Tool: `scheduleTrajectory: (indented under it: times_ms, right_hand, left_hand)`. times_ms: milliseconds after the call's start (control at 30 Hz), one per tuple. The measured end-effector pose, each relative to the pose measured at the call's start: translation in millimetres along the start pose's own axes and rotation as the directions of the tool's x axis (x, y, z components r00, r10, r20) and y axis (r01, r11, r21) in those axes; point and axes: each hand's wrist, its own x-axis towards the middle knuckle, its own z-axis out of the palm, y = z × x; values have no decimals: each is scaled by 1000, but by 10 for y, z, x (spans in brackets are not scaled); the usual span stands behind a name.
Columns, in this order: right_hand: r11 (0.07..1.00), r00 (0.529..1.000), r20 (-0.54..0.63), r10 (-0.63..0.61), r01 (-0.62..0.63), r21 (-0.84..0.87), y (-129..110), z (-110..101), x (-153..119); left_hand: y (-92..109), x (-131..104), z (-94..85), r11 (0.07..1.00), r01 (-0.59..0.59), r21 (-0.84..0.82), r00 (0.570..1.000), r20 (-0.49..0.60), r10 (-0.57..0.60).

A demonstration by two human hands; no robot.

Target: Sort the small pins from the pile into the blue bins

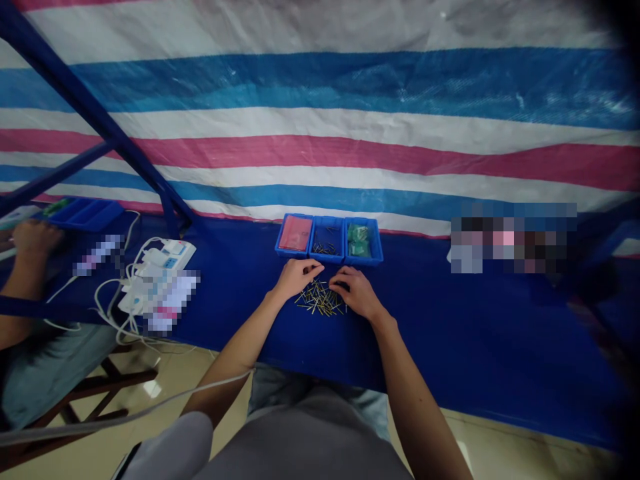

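**Blue counter under a striped tarp**

We rest both hands on the dark blue cloth-covered counter (450, 347). Our left hand (296, 276) pinches loosely at the pile of small brass pins (320, 299); our right hand (357, 292) curls at its 3 o'clock edge, holding nothing we can see. Three blue plastic trays (329, 239) sit at 12 o'clock before the blue, white and pink striped tarp (350, 120).

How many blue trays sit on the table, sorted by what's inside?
Tray with pink packets: 1
Tray with loose pins: 1
Tray with green pieces: 1
Tray at far left, contents unclear: 1
Total: 4
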Motion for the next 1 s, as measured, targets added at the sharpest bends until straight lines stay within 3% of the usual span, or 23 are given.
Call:
scheduleTrajectory:
  times_ms: [133, 233, 333, 433, 533, 833, 1000]
  right_hand:
    - [997, 999, -45, 25, -21, 73, -17, -33, -4]
    - [990, 974, -196, 111, -92, 103, 21, -92, -34]
    - [965, 919, -312, 241, -260, -19, 80, -143, -68]
    - [895, 889, -306, 342, -407, -181, 104, -148, -82]
    - [831, 879, -270, 393, -465, -305, 82, -119, -77]
    - [824, 887, -242, 393, -456, -337, 68, -101, -63]
    - [952, 959, -191, 209, -244, -187, 8, -38, -54]
  left_hand:
    - [11, -8, -15, 1000, 5, 9, 1000, 20, -5]
    - [16, -10, -23, 999, 5, 35, 1000, 25, -6]
    - [6, -5, -20, 998, 0, 68, 1000, 17, -1]
    - [-9, -2, -13, 996, -5, 87, 1000, 22, 3]
    - [-16, -4, -8, 995, -4, 101, 1000, 27, 2]
    - [-29, 5, -11, 995, -16, 100, 1000, 27, 13]
    - [-24, -18, -16, 996, -66, 61, 998, 19, 65]
